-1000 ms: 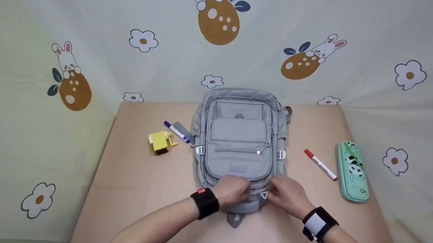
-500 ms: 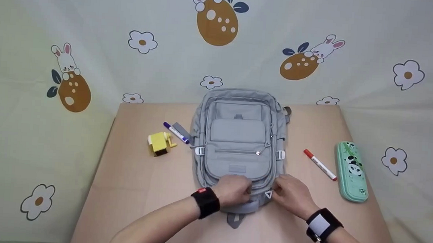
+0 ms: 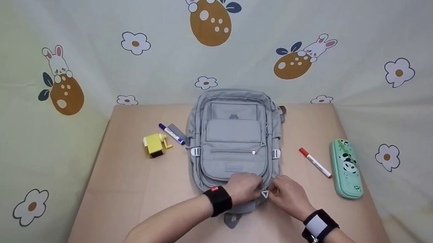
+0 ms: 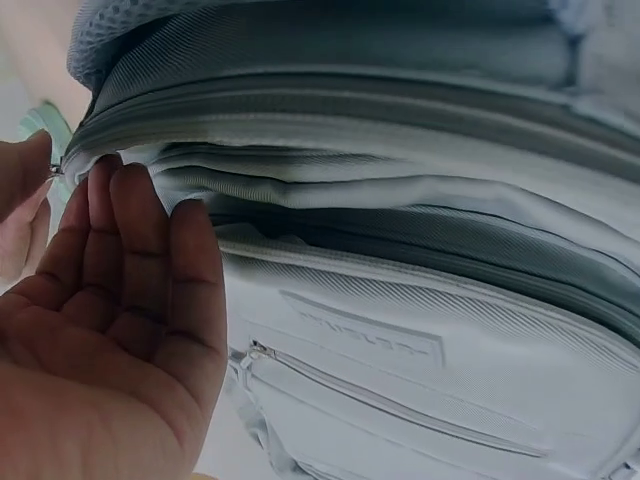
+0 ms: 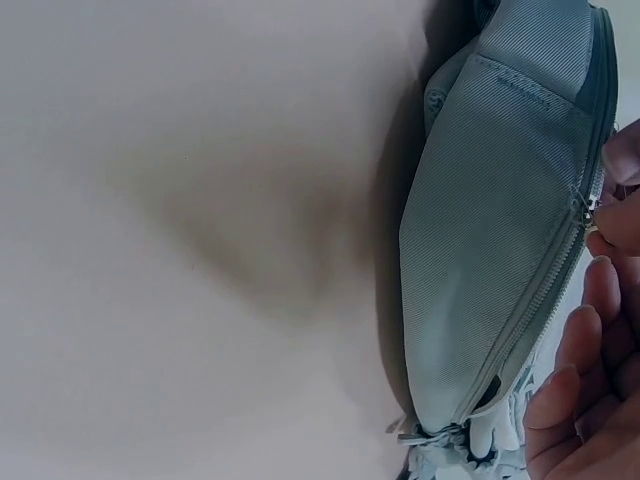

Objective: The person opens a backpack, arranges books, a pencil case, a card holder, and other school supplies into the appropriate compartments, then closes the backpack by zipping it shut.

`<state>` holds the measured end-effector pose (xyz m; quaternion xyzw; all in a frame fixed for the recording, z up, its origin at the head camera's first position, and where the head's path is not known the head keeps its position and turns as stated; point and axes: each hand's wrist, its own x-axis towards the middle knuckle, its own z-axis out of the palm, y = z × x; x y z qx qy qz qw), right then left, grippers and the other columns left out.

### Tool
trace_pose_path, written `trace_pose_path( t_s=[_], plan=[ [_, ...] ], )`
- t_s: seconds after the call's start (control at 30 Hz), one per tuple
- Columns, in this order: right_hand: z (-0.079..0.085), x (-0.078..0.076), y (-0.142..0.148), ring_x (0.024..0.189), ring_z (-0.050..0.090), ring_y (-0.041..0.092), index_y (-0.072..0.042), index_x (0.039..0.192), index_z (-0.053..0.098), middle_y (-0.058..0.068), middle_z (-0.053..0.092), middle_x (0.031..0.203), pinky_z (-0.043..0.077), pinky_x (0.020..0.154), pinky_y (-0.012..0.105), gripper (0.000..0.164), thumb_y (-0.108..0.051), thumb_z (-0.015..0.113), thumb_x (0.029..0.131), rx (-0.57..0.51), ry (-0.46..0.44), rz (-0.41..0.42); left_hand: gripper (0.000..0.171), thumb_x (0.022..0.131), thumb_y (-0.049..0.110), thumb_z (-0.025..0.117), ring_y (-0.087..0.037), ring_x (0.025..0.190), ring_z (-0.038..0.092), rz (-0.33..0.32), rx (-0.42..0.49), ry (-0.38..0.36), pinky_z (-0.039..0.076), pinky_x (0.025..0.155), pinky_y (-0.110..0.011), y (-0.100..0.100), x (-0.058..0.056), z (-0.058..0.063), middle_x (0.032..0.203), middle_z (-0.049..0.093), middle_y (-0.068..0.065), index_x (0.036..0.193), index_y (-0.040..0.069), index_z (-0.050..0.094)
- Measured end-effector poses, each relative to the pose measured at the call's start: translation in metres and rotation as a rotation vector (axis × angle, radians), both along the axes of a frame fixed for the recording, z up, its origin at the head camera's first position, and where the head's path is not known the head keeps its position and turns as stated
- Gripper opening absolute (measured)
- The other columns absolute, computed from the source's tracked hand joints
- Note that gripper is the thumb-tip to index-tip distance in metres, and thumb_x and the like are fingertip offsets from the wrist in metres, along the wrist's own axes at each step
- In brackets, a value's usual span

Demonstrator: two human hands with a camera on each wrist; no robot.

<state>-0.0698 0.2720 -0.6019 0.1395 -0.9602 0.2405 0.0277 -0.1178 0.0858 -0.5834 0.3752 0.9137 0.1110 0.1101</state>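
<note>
A grey backpack (image 3: 235,130) lies front up on the table. My left hand (image 3: 245,187) is at its lower edge, right beside the right hand. In the left wrist view, the bent fingers (image 4: 195,270) of that hand grip the fabric edge by a parted zipper, and layers of cloth show in the gap. The right hand (image 3: 291,195) pinches a small metal zipper pull (image 5: 588,212) at the lower right corner of the bag. A white triangular tag (image 3: 264,194) hangs between both hands. The left thumb is hidden.
Left of the bag stand a yellow hand-crank pencil sharpener (image 3: 154,144) and a blue marker (image 3: 171,134) beside a flat grey strip (image 3: 178,130). A red marker (image 3: 315,163) and a green panda pencil case (image 3: 346,170) lie to the right. Printed cloth (image 3: 159,71) rises behind the table.
The left hand has shifted right along the bag's lower edge, closer to the right hand. The right hand has slid slightly right along the bag. The head view has turned a little.
</note>
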Motion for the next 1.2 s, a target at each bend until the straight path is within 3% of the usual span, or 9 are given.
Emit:
trace_pose_path(
  t_s=[0.33,0.83,1.07,1.2],
  plan=[
    [-0.001,-0.001,0.001,0.066,0.043,0.002,-0.032,0.070,0.052,-0.018,0.047,0.070,0.038,0.056,0.020,0.020,-0.024,0.070,0.073,0.004,0.010,-0.002,0.019,0.083,0.028,0.061,-0.014,0.057,0.053,0.003,-0.034,0.034,0.040,0.046,-0.031,0.007,0.001,0.000,0.063,0.052,0.006,0.069,0.019,0.052],
    [-0.003,-0.008,0.011,0.067,0.043,0.004,-0.032,0.076,0.055,-0.017,0.050,0.071,0.037,0.057,0.023,0.015,-0.030,0.069,0.076,0.015,0.017,0.010,0.018,0.083,0.030,0.061,-0.014,0.061,0.052,0.032,-0.026,-0.056,0.040,0.048,-0.030,0.008,0.002,0.006,0.068,0.052,0.006,0.073,0.019,0.051],
    [-0.008,-0.019,0.038,0.066,0.046,0.008,-0.026,0.077,0.058,-0.011,0.052,0.073,0.039,0.058,0.027,0.014,-0.023,0.071,0.074,0.026,0.000,-0.108,0.020,0.083,0.029,0.062,-0.014,0.059,0.050,0.020,-0.037,-0.056,0.039,0.047,-0.030,0.006,0.003,0.005,0.066,0.049,0.006,0.073,0.019,0.049],
    [-0.009,-0.025,0.041,0.068,0.049,0.008,-0.024,0.079,0.062,-0.011,0.054,0.075,0.041,0.059,0.028,0.012,-0.017,0.070,0.073,0.015,0.029,-0.109,0.021,0.083,0.029,0.063,-0.013,0.056,0.049,0.013,-0.027,-0.066,0.039,0.046,-0.029,0.004,0.002,0.005,0.064,0.048,0.007,0.072,0.019,0.048]
  ],
)
